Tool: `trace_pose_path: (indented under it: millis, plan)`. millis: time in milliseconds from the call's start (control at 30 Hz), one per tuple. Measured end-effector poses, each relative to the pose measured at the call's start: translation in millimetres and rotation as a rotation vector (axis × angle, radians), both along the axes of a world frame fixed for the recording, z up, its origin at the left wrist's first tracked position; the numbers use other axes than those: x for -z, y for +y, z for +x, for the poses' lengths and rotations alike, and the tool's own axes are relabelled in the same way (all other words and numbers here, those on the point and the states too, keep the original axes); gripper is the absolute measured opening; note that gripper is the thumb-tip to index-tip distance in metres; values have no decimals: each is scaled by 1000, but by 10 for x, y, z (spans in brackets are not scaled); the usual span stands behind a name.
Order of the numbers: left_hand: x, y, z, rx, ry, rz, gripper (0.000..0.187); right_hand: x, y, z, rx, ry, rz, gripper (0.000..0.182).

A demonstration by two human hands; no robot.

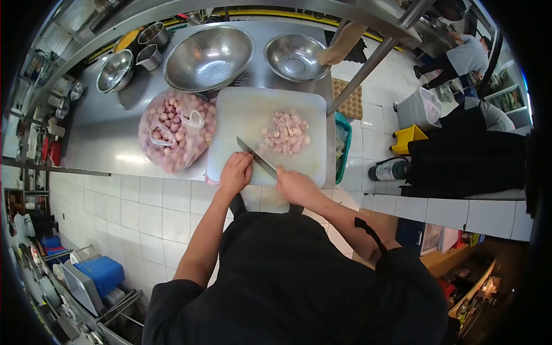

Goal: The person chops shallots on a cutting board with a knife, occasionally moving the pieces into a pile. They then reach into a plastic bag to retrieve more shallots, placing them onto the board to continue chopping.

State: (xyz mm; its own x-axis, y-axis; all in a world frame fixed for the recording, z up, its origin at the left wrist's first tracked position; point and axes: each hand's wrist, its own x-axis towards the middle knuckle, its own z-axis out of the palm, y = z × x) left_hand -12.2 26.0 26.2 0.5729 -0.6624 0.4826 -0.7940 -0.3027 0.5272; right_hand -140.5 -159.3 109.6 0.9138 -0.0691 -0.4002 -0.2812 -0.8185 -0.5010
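Note:
My right hand (296,187) is wrapped round the handle of a knife (261,162) over the near part of a white cutting board (236,109). The blade slants up and left, its edge beside the fingers of my left hand (236,171). Those fingers are bent and pressed together at the board's near edge; what they hold, if anything, is hidden. Peeled pink shallots (287,132) lie in a pile on the right half of the board. Left of the board sits an open plastic bag full of unpeeled shallots (177,129).
A large steel bowl (208,60) and a smaller steel bowl (296,56) stand behind the board. A metal post (362,75) rises at the table's right edge, near a green crate (343,146). Another person (463,57) stands at the far right.

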Motion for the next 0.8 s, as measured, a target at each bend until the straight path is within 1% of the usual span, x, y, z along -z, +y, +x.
trace_pose_path:
  millis: [67, 133, 267, 333, 467, 567, 633, 667, 733, 800]
  plan:
    - [8, -11, 9, -3, 16, 3, 30, 111, -41, -18, -4, -31, 13, 27]
    - [-4, 5, -4, -1, -8, -5, 29, -166, -40, 28, -7, 18, -41, 27]
    - [71, -2, -9, -11, 12, -22, 29, 111, -9, -63, 4, -25, -4, 27]
    - [21, 9, -8, -11, -2, -17, 28, -36, -43, 0, 11, -13, -9, 23]
    - [26, 3, -19, -6, 23, 4, 27, 84, 7, -64, 22, -30, 21, 24]
    - [30, 24, -16, -4, -12, -13, 27, -19, -11, -24, -18, -8, -3, 24]
    - [29, -2, -10, -4, -11, -12, 28, -31, 20, -52, 41, -79, 64, 25]
    - [31, -4, -19, -3, -11, -14, 28, -35, 7, -48, 42, -79, 62, 25]
    - [35, -7, 4, 0, -8, -8, 28, -28, -42, 15, -12, 18, 3, 26]
    - [31, 25, -15, 6, -2, -1, 27, 36, 12, -32, 28, -20, 37, 26]
